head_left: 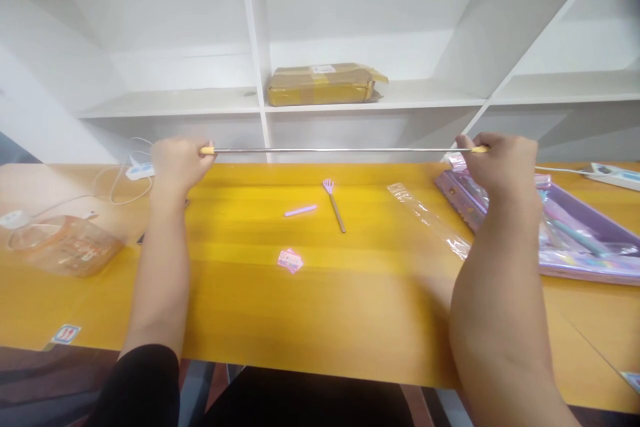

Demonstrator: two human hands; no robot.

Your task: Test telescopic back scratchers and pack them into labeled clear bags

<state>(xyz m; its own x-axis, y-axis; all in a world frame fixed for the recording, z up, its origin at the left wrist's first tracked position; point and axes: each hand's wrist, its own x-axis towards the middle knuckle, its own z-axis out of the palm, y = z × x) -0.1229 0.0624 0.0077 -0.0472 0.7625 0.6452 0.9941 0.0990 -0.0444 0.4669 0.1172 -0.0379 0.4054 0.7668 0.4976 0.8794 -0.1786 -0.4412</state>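
A long, thin metal rod with yellow ends (340, 149) stretches level in front of me, above the far part of the table. My left hand (177, 159) is closed round its left end, and my right hand (506, 159) is closed round the right end. Below the rod, a small back scratcher (335, 205) with a pink claw and metal handle lies on the table. Beside it are a short lilac stick (301, 211) and a small pink-and-white card or packet (290, 260). A clear plastic sleeve (430, 220) lies left of my right forearm.
On the right, a purple tray (585, 213) holds plastic-wrapped items. An orange-tinted clear bag (70, 245) and a white power strip with cables (140, 171) are at left. Another power strip (617, 175) lies far right. White shelving with a taped parcel (323, 85) rises behind the yellow table (340, 320).
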